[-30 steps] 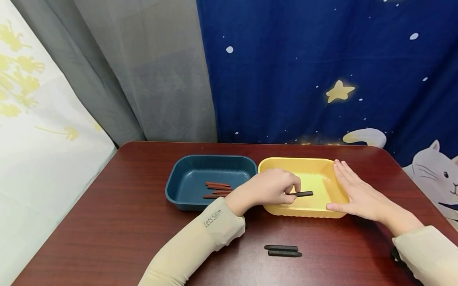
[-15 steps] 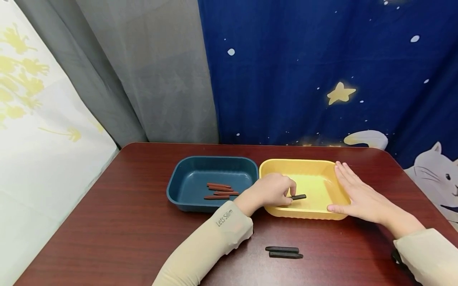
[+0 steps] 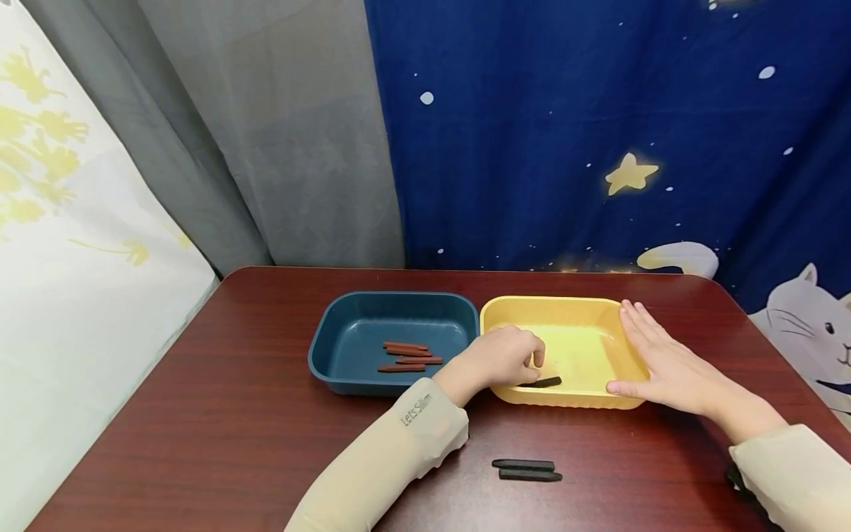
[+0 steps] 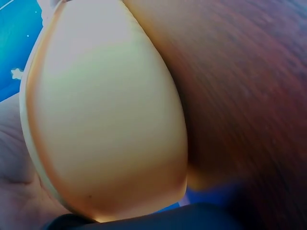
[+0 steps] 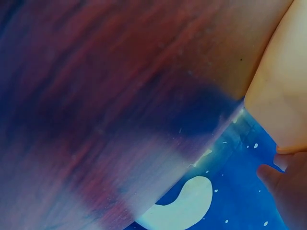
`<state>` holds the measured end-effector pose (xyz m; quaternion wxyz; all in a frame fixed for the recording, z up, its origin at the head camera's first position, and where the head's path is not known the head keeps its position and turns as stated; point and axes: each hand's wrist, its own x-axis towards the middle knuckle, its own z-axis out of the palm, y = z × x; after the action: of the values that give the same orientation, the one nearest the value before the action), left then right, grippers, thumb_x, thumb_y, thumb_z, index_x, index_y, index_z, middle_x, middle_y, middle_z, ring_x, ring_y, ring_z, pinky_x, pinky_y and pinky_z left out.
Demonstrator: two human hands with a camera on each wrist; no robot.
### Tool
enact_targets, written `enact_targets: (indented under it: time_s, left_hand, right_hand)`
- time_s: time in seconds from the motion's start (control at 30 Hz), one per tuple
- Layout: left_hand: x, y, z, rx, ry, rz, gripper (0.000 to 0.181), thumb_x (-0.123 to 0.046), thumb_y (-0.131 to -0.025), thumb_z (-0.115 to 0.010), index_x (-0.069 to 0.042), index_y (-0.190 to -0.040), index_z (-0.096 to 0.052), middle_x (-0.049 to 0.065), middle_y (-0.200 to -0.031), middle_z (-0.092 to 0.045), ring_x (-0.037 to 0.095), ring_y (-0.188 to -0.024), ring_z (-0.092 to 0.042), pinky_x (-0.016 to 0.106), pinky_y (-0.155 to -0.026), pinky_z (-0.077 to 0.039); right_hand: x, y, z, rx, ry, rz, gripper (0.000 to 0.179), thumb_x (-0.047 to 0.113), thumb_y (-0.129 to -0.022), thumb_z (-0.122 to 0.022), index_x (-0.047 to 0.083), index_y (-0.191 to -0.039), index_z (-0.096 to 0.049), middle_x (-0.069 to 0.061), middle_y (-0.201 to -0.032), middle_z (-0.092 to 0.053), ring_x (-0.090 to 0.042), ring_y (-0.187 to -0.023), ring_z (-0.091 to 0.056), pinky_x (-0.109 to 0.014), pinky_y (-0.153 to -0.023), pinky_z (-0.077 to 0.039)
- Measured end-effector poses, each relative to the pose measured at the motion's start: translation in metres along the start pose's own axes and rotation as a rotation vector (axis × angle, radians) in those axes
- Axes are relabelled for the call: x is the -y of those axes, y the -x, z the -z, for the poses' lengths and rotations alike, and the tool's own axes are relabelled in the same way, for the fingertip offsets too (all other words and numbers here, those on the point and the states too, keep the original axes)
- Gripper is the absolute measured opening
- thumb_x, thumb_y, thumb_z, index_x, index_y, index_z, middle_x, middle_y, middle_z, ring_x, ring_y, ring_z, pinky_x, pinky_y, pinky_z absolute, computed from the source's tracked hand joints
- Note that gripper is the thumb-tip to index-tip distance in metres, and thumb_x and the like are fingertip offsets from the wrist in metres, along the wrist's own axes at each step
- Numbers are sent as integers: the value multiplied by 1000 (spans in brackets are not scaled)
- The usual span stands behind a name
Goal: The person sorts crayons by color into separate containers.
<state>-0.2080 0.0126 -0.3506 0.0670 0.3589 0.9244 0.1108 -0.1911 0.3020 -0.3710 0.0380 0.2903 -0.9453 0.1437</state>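
Note:
In the head view, my left hand [image 3: 505, 356] reaches into the front left part of a yellow tray [image 3: 555, 303]. A black crayon [image 3: 548, 382] lies low against the tray's front wall, just below the thumb. Its left end is hidden by the hand, and the bent fingers no longer pinch it. My right hand [image 3: 671, 362] rests with straight fingers along the tray's right end, thumb at the front rim. Two more black crayons, a rear one [image 3: 523, 465] and a front one [image 3: 530, 475], lie side by side on the table. The left wrist view shows the tray's outer wall [image 4: 110, 110] close up.
A dark blue tray [image 3: 412, 295] stands against the yellow tray's left side, holding several reddish-brown crayons [image 3: 415, 360]. Both trays sit on a dark red-brown table [image 3: 219, 414]. Grey and blue curtains [image 3: 532, 148] hang behind its back edge.
My left hand has moved a little left and toward the tray's front wall with the black crayon, then let it go there. The right hand stays at the tray's end.

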Motion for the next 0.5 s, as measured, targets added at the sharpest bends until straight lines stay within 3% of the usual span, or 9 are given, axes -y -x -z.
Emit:
enact_targets:
  time_s: [0.3, 0.5]
  left_hand:
    - [-4, 13, 10, -70, 16, -89, 10, -25, -94, -65, -18, -93, -72, -10, -68, -58, 5, -67, -54, 16, -63, -40]
    - [-14, 29, 25, -102, -7, -115, 12, -23, -96, -63, -17, -97, -73, -9, -81, -64, 5, -73, -56, 16, -66, -43]
  right_hand:
    - [-1, 0, 0, 1, 2, -2, 115, 50, -81, -76, -5, -157, -9, -24, -165, -8, -23, -156, 8, -1, -106, 13]
    - [-2, 0, 0, 6, -11, -13, 115, 49, -82, -76, -3, -158, -8, -23, -166, -6, -25, -156, 8, 0, -105, 13]
